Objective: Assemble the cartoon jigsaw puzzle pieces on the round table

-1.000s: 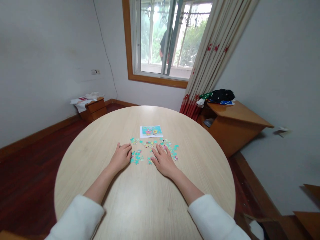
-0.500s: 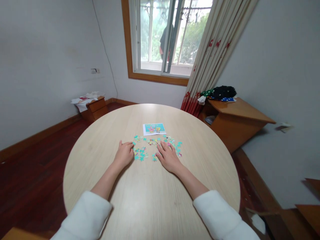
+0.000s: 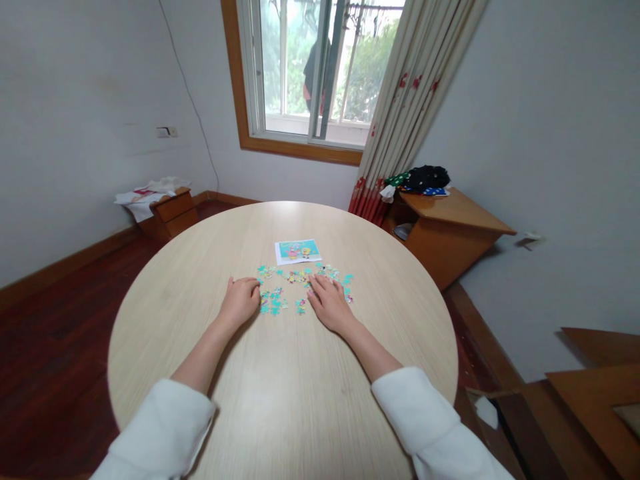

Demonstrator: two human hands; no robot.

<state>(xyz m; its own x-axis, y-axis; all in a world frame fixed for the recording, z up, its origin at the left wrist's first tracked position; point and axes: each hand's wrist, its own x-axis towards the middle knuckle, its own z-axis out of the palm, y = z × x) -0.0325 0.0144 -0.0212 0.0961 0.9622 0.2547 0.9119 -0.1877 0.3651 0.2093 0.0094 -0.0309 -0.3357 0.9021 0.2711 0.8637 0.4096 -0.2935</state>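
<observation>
Several small turquoise, yellow and pink jigsaw puzzle pieces (image 3: 273, 301) lie loose on a round pale wooden table (image 3: 280, 400). My left hand (image 3: 241, 300) rests at the left edge of the pieces, its fingers loosely bent and the thumb apart; no piece shows in it. Over the right part of the pieces my right hand (image 3: 330, 303) lies palm down, fingers spread, touching or covering some of them. What is under its fingers is hidden. Behind the pieces sits a picture sheet (image 3: 299, 251) with two cartoon figures on turquoise.
A tilted wooden cabinet (image 3: 450, 223) with dark and spotted cloth (image 3: 425, 179) on top stands at the right. At the back left is a small drawer unit (image 3: 175, 212) bearing papers or cloth. A curtain (image 3: 395, 113) hangs by the window; a person (image 3: 310, 77) is outside it.
The whole view has swung slightly right, so everything sits further left. My right hand's fingers have drawn a little closer together. My left hand stays beside the pieces.
</observation>
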